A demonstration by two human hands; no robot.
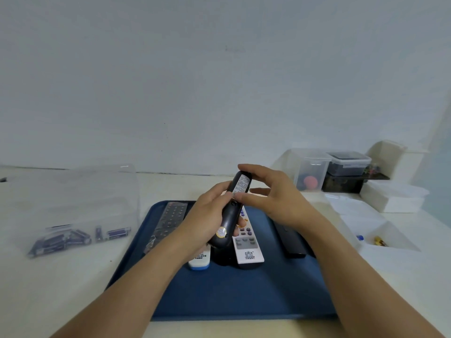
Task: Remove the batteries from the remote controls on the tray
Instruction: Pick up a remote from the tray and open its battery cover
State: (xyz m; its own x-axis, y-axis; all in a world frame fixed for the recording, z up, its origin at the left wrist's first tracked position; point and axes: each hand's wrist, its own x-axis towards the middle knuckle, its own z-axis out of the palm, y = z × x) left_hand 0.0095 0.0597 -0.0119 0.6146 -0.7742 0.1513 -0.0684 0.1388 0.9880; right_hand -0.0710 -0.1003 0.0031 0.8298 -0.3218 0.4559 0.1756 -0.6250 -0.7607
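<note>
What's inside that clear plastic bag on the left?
The clear plastic bag holds several small blue-and-silver batteries lying loose along its bottom. Their exact number is unclear through the crinkled plastic.

— Light is soft and even here, a bit cool; the wall [219, 69] looks flat grey-blue, no glare.

— Shadows?

— Only faint ones under the arms on the tray [219, 296]. The wide lens bends the table [61, 284] edge near the corners.

— Sharpness?

— Mushy overall; the boxes [341, 169] at the far right are blurred.
</note>
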